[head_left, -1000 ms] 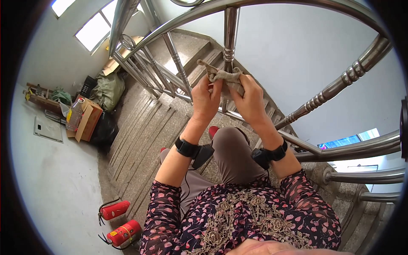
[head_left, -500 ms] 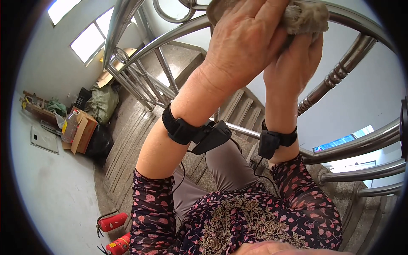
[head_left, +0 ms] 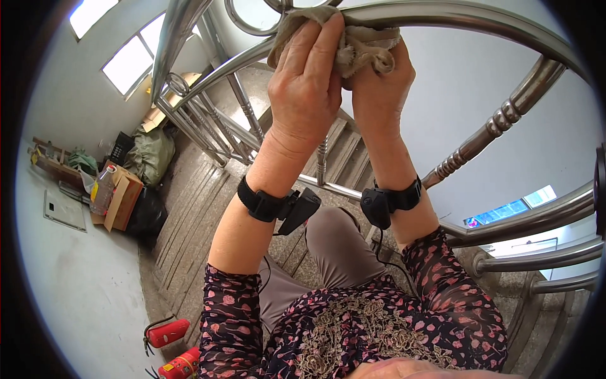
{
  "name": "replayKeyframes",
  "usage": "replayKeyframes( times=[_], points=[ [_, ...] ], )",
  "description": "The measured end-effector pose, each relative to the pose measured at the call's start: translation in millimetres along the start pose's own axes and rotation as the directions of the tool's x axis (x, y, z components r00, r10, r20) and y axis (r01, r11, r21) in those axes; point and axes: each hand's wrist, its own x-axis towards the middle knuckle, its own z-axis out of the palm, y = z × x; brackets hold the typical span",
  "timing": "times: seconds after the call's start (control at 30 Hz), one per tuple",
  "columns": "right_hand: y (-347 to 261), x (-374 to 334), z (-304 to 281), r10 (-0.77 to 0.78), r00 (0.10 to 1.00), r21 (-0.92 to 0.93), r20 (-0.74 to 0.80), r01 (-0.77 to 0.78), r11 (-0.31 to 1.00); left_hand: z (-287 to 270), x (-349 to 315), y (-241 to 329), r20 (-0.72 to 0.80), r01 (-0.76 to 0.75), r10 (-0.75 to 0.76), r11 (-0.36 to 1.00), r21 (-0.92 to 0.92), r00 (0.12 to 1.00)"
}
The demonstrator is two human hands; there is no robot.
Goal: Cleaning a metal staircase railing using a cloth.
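A frayed grey-beige cloth (head_left: 364,52) is wrapped over a shiny metal handrail (head_left: 442,12) at the top of the view. My left hand (head_left: 304,82) presses the cloth on the rail's near side, fingers bent over it. Beside it, my right hand (head_left: 380,88) grips the cloth's other end from below, its fingertips hidden by cloth and rail. Both wrists carry black strapped devices with thin cables.
Metal balusters (head_left: 489,129) drop from the rail, with stone stairs (head_left: 344,155) beyond and under me. Lower left stand two red fire extinguishers (head_left: 169,331). Along the left wall are a cardboard box (head_left: 123,196), a green sack (head_left: 151,155) and a black bag (head_left: 146,211).
Both hands and the cloth have slid left along the handrail, toward the metal ring. The forearms now stand more upright in view.
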Motion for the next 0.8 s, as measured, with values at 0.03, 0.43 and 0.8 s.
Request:
replayKeyframes(
  times=[0.03, 0.43, 0.8],
  points=[
    [0, 0, -1, 0.027, 1.0, -0.019, 0.008, -0.027, 0.999, 0, -3, -3, -0.032, -0.006, 0.007, 1.0, 0.02, 0.999],
    [-32, -28, -9, -0.279, 0.939, -0.3, 0.202, 0.331, 0.895, -21, -25, -9, 0.122, 0.146, -0.14, 0.988, -0.046, 0.983],
    [-77, 60, 42, -0.493, 0.805, -0.576, 0.329, 0.585, 0.571, -5, 62, -29, -0.252, -0.116, 0.287, 0.839, 0.532, 0.924]
  ],
)
